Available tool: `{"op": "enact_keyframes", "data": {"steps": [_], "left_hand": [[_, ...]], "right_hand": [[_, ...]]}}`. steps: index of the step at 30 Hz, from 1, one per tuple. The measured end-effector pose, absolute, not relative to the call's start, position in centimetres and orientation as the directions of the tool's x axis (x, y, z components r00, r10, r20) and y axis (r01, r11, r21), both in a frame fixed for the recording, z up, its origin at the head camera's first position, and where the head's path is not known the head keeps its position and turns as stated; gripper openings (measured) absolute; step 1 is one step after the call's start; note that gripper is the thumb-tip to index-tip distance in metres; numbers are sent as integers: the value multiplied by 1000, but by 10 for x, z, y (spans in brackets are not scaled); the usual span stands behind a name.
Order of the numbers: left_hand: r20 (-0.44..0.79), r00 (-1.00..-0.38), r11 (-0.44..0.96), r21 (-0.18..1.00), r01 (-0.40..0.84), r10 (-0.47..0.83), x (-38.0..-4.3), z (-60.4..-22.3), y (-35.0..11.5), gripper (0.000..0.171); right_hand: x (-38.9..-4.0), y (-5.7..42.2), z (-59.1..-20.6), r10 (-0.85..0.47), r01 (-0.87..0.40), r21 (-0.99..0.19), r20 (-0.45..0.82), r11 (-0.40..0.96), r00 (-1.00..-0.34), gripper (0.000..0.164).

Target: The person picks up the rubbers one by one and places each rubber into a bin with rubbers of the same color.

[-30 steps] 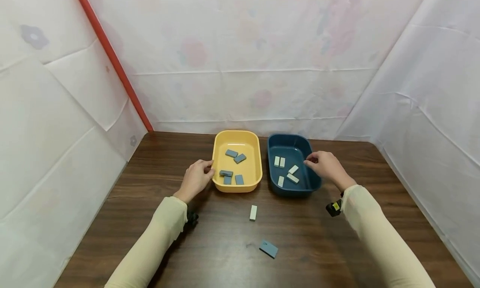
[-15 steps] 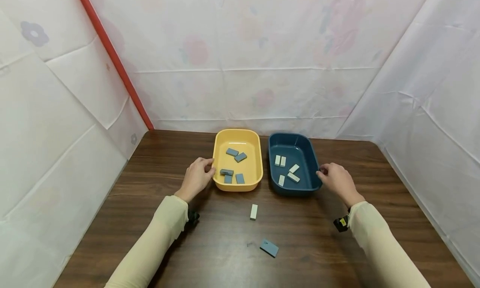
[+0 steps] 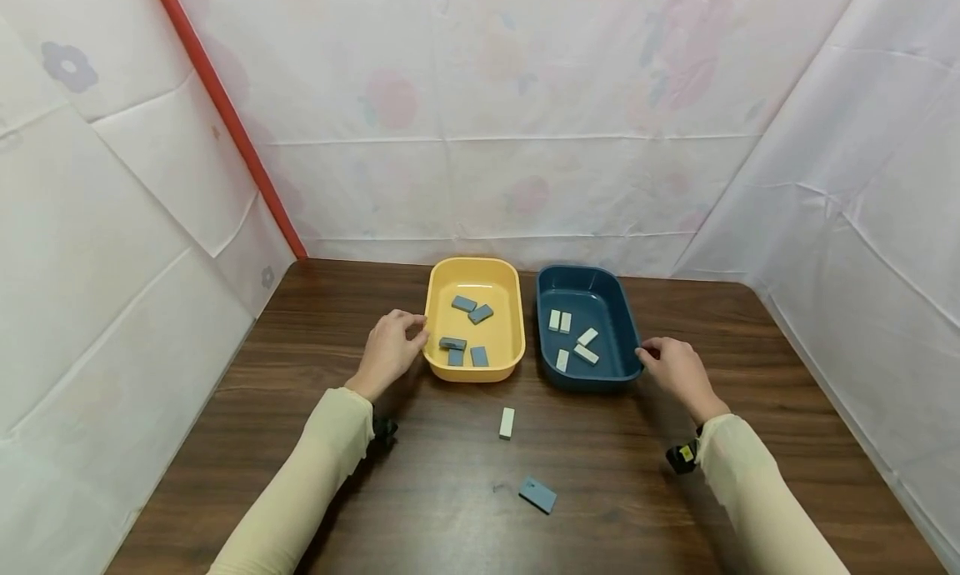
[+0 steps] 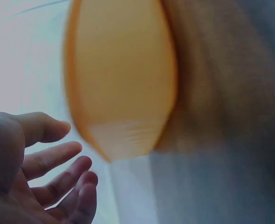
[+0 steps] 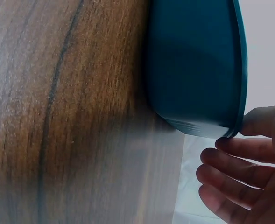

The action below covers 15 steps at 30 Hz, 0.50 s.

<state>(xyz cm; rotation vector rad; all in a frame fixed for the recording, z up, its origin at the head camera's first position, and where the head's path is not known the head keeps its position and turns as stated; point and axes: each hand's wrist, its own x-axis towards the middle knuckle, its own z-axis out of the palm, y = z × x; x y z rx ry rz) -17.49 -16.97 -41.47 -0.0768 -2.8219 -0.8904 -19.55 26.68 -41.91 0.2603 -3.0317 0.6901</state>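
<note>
My left hand (image 3: 391, 348) is beside the left rim of the yellow tray (image 3: 522, 308). In the left wrist view its thumb and fingers are spread apart, just off the tray's edge, holding nothing. On the other side, my right hand (image 3: 675, 373) pinches the right rim of the dark blue tray (image 3: 600, 287) between thumb and forefinger; its other fingers fan out below the rim in the right wrist view. Several flat grey-blue blocks (image 3: 479, 356) lie in the yellow tray, one resting on another. Several small white blocks (image 3: 586, 355) lie in the blue tray.
In front of the trays, one white block (image 3: 507, 423) and a larger grey-blue block (image 3: 537, 495) lie on the dark wooden table (image 3: 435, 492). White patterned cloth (image 3: 480, 192) hangs behind and on both sides, with a red strip (image 3: 225, 112) at the left.
My right hand has moved right from over the blue tray to its right rim. My left hand has drawn slightly left, its fingers loosening from the yellow tray's rim. Blocks stay put.
</note>
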Motion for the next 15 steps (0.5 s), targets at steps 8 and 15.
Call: {"op": "enact_keyframes", "data": {"steps": [8, 15], "left_hand": [[243, -960, 795, 550, 257, 142, -158, -385, -141, 28], [206, -883, 761, 449, 469, 422, -138, -374, -114, 28]], "right_hand": [[-193, 270, -419, -151, -165, -437, 67, 884, -986, 34], [-193, 268, -421, -156, -170, -444, 68, 880, -985, 35]]}}
